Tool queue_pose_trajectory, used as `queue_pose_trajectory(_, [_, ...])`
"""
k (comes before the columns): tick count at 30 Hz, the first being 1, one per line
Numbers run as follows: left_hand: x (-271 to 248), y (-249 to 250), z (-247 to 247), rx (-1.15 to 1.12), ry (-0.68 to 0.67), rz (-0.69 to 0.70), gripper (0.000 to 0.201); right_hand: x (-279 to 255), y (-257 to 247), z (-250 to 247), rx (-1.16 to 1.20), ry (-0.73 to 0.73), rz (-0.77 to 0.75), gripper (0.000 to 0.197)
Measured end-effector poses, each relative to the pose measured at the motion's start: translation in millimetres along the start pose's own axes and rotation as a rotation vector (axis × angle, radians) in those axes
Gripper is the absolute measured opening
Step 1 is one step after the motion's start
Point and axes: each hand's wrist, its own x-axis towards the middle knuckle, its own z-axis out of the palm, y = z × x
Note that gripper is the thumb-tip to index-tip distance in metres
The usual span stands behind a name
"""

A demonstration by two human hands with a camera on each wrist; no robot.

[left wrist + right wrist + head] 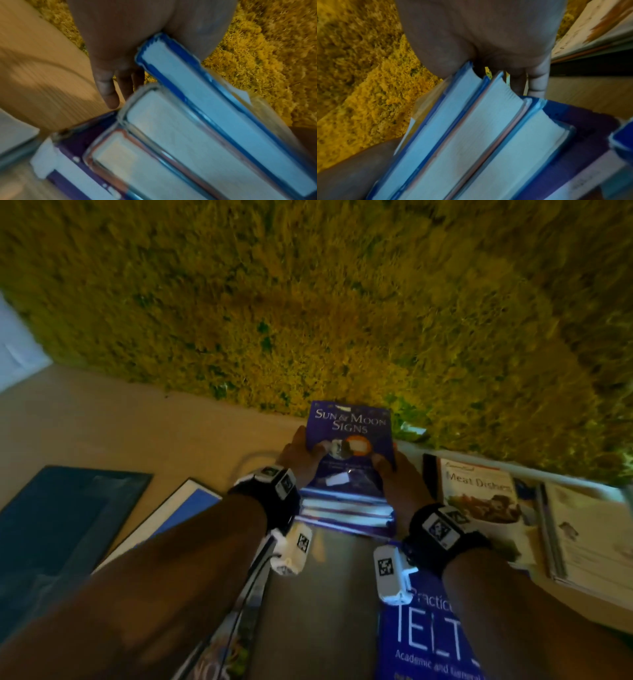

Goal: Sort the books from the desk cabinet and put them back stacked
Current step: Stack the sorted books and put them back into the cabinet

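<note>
Fingers [109, 93] of the left hand [298, 458] and right hand [394, 470] curled round opposite sides of a small stack [346, 508], thumbs pressed on its purple top book [349, 440]. Held above the floor [154, 426] near the rug [342, 302], the stiff stack looked fairly heavy, its glossy covers apt to slide, so gripping both sides low seemed wise.

The right arm covers part of the blue IELTS book [424, 642], whose lower end the picture's edge cuts off. Motion blur smears the lower books' [154, 155] covers, titles unreadable.
</note>
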Motion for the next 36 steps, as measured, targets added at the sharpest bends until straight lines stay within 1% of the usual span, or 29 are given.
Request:
queue_pose_trajectory(2, [-6,1,-8,-0.042,-0.078,0.006,0.058,-2,-5,-4,-0.065,-0.015,-0.018,0.061])
queue_pose_trajectory(3, [-9,-2,-13,-0.057,-0.117,-0.013,0.059,-4,-8,-6,-0.090,-0.011,-0.014,0.049])
queue_pose_trajectory(5, [-17,-14,-27,-0.098,-0.152,-0.062,0.072,-7,-11,-13,-0.137,0.057,-0.057,0.036])
queue_pose_trajectory(6, [-28,-18,-36,-0.124,-0.122,-0.084,0.075,-9,-12,-16,-0.136,0.121,-0.091,0.034])
queue_pose_trajectory(7, [-38,-25,-47,-0.133,-0.074,-0.092,0.070,-14,-15,-18,-0.120,0.209,-0.123,0.039])
queue_pose_trajectory(8, [-47,-34,-58,-0.088,-0.020,-0.089,0.061,-23,-22,-19,-0.111,0.292,-0.170,0.043])
queue_pose_trajectory(9, [-54,-51,-74,-0.004,0.049,-0.083,0.054,-37,-32,-17,-0.098,0.368,-0.231,0.041])
queue_pose_trajectory(10, [-65,-68,-91,0.089,0.113,-0.088,0.050,-50,-41,-12,-0.075,0.429,-0.324,0.035])
queue_pose_trajectory(11, [-75,-86,-107,0.176,0.170,-0.110,0.051,-66,-51,-3,-0.057,0.442,-0.413,0.029])
queue_pose_trajectory(12, [-88,-102,-124,0.268,0.206,-0.138,0.055,-84,-61,9,0.001,0.386,-0.483,0.025])
queue_pose_trajectory(13, [-99,-118,-139,0.345,0.208,-0.183,0.064,-101,-67,27,0.054,0.260,-0.486,0.023])
queue_pose_trajectory(14, [-110,-134,-151,0.400,0.187,-0.247,0.073,-114,-67,48,0.047,0.087,-0.447,0.023])
queue_pose_trajectory(16, [-133,-156,-164,0.460,0.151,-0.345,0.081,-136,-58,97,-0.066,-0.278,-0.305,0.034])
queue_pose_trajectory(17, [-142,-164,-166,0.490,0.141,-0.354,0.086,-144,-49,122,-0.121,-0.424,-0.207,0.038])
queue_pose_trajectory(18, [-150,-170,-166,0.527,0.128,-0.340,0.094,-150,-40,145,-0.170,-0.503,-0.130,0.038])
queue_pose_trajectory(19, [-156,-175,-165,0.582,0.116,-0.328,0.102,-154,-31,163,-0.229,-0.513,-0.108,0.037])
queue_pose_trajectory(21, [-163,-182,-164,0.656,0.125,-0.308,0.108,-161,-23,184,-0.334,-0.430,-0.149,0.030])
queue_pose_trajectory(22, [-166,-183,-166,0.667,0.157,-0.300,0.105,-165,-23,186,-0.328,-0.397,-0.144,0.028])
queue_pose_trajectory(24, [-170,-187,-174,0.594,0.218,-0.289,0.093,-170,-27,185,-0.308,-0.365,-0.117,0.034])
queue_pose_trajectory(25, [-172,-189,-178,0.515,0.220,-0.271,0.085,-172,-27,183,-0.314,-0.362,-0.115,0.034])
queue_pose_trajectory(27, [-175,-192,-187,0.395,0.164,-0.249,0.070,-173,-26,181,-0.341,-0.365,-0.120,0.027])
queue_pose_trajectory(28, [-177,-193,-189,0.360,0.144,-0.243,0.068,-174,-28,181,-0.342,-0.365,-0.102,0.030])
queue_pose_trajectory(30, [-183,-190,-189,0.309,0.146,-0.205,0.073,-179,-35,181,-0.367,-0.341,-0.067,0.045])
queue_pose_trajectory(31, [-187,-187,-185,0.320,0.142,-0.196,0.069,-182,-40,182,-0.397,-0.311,-0.073,0.049])
queue_pose_trajectory(33, [-193,-184,-177,0.322,0.132,-0.186,0.050,-192,-55,186,-0.460,-0.295,-0.139,0.044])
queue_pose_trajectory(36, [-205,-184,-180,0.264,0.144,-0.143,0.051,-203,-74,199,-0.443,-0.417,-0.241,0.041])
